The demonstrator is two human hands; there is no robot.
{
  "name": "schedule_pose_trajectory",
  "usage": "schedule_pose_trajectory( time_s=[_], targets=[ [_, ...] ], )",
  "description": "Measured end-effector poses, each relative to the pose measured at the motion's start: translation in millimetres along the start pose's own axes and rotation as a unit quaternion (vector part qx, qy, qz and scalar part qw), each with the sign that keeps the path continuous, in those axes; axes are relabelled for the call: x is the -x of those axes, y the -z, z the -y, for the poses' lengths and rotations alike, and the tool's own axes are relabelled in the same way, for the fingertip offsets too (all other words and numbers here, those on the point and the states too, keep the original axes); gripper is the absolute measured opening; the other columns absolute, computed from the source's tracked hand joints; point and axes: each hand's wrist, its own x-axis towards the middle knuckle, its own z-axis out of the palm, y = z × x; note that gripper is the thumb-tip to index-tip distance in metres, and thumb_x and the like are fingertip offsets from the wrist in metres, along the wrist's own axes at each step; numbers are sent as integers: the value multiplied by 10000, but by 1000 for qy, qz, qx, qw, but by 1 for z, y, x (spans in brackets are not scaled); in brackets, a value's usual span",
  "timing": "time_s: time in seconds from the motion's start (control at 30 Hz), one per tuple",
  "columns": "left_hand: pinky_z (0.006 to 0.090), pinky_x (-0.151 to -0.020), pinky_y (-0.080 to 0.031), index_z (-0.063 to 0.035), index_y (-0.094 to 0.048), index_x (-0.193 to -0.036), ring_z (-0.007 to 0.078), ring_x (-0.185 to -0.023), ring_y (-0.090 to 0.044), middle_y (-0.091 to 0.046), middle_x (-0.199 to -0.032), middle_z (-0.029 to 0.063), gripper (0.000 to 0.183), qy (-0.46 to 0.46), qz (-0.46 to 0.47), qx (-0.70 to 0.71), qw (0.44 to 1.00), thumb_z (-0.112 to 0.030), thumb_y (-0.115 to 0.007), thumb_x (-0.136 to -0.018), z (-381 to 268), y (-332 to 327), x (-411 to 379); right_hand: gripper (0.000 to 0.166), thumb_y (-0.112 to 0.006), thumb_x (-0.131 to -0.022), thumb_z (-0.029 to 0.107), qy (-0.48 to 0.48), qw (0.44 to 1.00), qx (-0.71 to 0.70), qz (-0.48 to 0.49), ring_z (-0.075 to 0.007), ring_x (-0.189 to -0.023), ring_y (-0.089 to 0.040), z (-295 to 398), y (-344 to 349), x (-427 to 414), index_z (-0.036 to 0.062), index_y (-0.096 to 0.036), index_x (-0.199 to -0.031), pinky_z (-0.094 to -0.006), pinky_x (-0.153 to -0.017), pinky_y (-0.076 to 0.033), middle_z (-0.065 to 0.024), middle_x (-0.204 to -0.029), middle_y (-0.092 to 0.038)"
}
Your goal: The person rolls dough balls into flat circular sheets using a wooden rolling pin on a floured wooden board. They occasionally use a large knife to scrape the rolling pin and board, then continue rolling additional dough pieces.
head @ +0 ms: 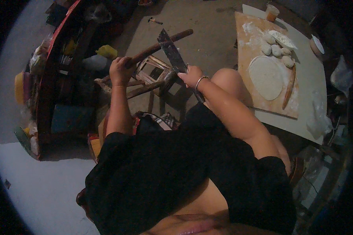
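My left hand (122,70) grips one end of a rounded wooden stick (164,42), which slants up to the right. In my right hand (191,75), with a bracelet at the wrist, is the handle of a dark, broad-bladed tool (172,53) that looks like a cleaver or machete. Its blade crosses the stick in the view; whether they touch I cannot tell. Below them a worn wooden stool or chair frame (157,70) stands on the floor, partly hidden by my left hand and the stick.
On the right, a pale table (311,88) bears a floured wooden board (244,58) with a flat dough round (266,77), several dough balls (277,50), a bowl of flour (283,40) and a rolling pin (289,85). A hammer (155,21) lies on the floor. A red-edged cabinet (44,97) stands left.
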Motion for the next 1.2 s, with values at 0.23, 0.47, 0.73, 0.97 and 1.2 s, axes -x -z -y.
schedule_pose_trajectory(
  time_s=[0.23, 0.47, 0.73, 0.97, 1.2],
  targets=[
    [372, -722, -489, -159, -672, -838, 283, -816, -581, -619, -831, 52, 251, -16, -36, 8, 999, -149, -745, -599, -11, 7, -3, 293, -638, -804, 278, -68, 994, -89, -2, -195, -509, -618, 8, 20, 0, -7, -576, -825, -324, -520, -493, -105, -617, -623],
    [371, -738, -483, -180, -665, -892, 284, -820, -566, -618, -860, 43, 319, -63, -48, 7, 997, -158, -751, -586, -14, 12, -11, 291, -638, -804, 276, -68, 992, -101, 3, -173, -474, -595, -11, 7, -13, -4, -561, -829, -308, -476, -476, -90, -598, -604],
    [372, -752, -476, -177, -665, -891, 290, -851, -560, -617, -872, 50, 300, -73, -25, -40, 996, -164, -746, -603, -4, 13, -12, 338, -632, -780, 293, -48, 989, -129, 47, -188, -509, -624, -9, 7, -14, -18, -579, -902, -334, -504, -511, -102, -637, -632],
    [382, -723, -481, -171, -669, -862, 293, -824, -565, -616, -865, 56, 269, -54, -21, -26, 998, -172, -749, -605, 0, 11, -3, 333, -638, -782, 298, -24, 982, -152, 110, -186, -528, -633, -5, 0, -3, -9, -584, -901, -331, -497, -503, -103, -655, -635],
    [373, -700, -492, -159, -678, -850, 295, -820, -574, -612, -848, 58, 253, -39, -37, -9, 999, -175, -754, -610, -1, 6, 2, 265, -637, -808, 250, -37, 985, -156, 68, -163, -489, -599, 0, 11, -2, -5, -568, -788, -306, -474, -490, -80, -623, -606]
  ],
)
